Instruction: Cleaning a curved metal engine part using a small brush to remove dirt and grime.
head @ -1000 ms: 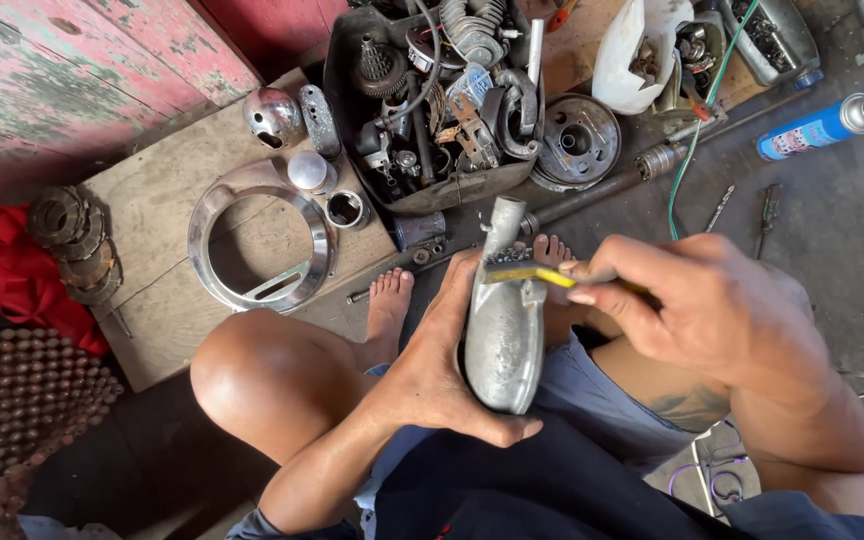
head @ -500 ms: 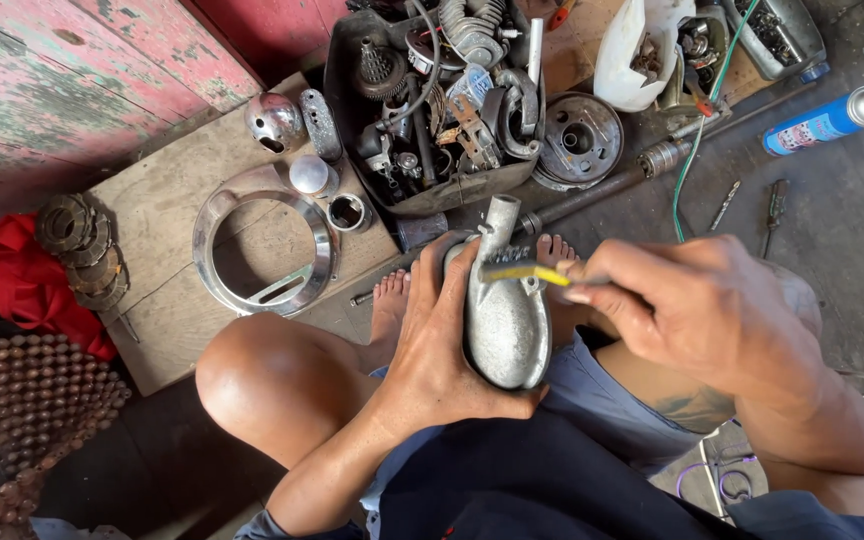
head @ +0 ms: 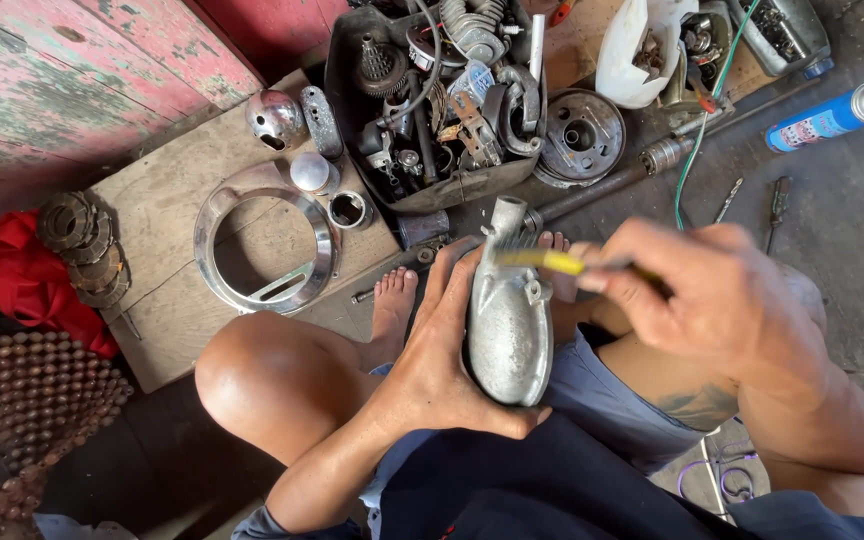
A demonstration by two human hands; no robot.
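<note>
My left hand [head: 442, 375] is wrapped around a grey cast-metal housing [head: 508, 320], fingers curled behind it and thumb under its lower end, holding it upright over my lap between my bare knees. My right hand [head: 722, 295] is closed on a yellow-handled brush [head: 542, 260], whose bristle end lies against the housing's upper neck, just below the round spout.

Judging by the surface, the cleaning looks partly done: the broad belly of the housing shows dull, fairly even bare metal, while the neck and the seam near the brush look darker and grimier, so I reckon that top area is what remains. The back of the housing faces away from me, so I cannot say what state it is in.

The brush is blurred, and its bristles are hard to make out; the handle's far end is hidden in my right hand. Ahead on the floor sit a black tub of engine parts [head: 432, 100], a chrome ring [head: 264, 240] on a wooden board [head: 152, 300], and a blue spray can [head: 822, 118], cut off at the right edge.
</note>
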